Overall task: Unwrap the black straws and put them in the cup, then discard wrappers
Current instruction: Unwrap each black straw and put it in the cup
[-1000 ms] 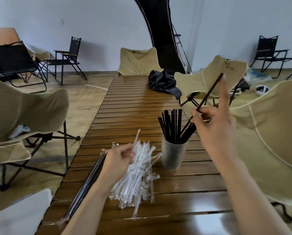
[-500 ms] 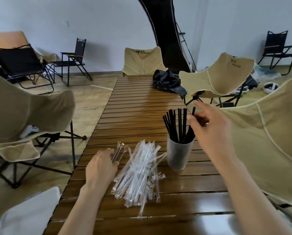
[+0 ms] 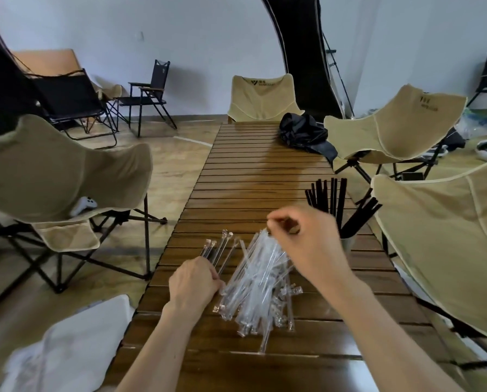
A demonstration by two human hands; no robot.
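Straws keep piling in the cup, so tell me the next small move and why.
Probably draw one wrapped straw free with the left hand, which grips the few wrapped straws beside the pile of clear wrappers. The right hand is over that pile.

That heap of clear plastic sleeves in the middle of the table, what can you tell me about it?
The pile of clear wrappers is a loose heap of thin, glossy, see-through plastic sleeves with crimped ends, lying crisscrossed on the slatted wooden table. They look empty. The right hand pinches at the pile's far end; the left hand rests at its left edge, beside a few separate sleeves. The cup of black straws stands just behind it to the right.
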